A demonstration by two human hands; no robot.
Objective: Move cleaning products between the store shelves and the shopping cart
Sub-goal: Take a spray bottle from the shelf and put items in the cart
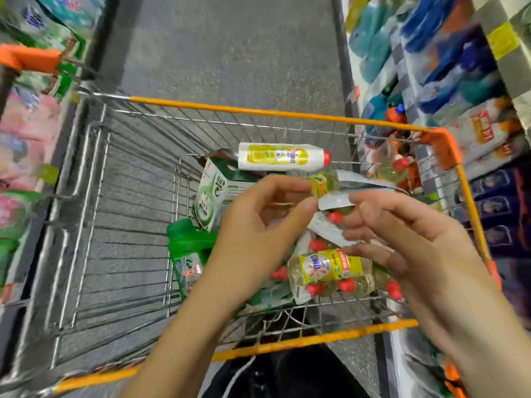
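Hands up close: my left hand [258,225] and right hand [408,242] hover over the cart [230,109], fingers loosely curled, gripping nothing. Below sits a red-capped bottle pack [330,268]. Further out, a white bottle [281,156] lies sideways over a green box [218,193].

In the cart [258,112], a bottle pack [330,268] lies at the near right corner; behind it, a bottle [283,156] lies over a box [212,193].

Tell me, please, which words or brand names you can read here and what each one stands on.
"OMO": white bottle lying in the cart.
"OMO": yellow label of the red-capped bottle pack.
Green box, green bottle, shelf packs: print too blurred to read.
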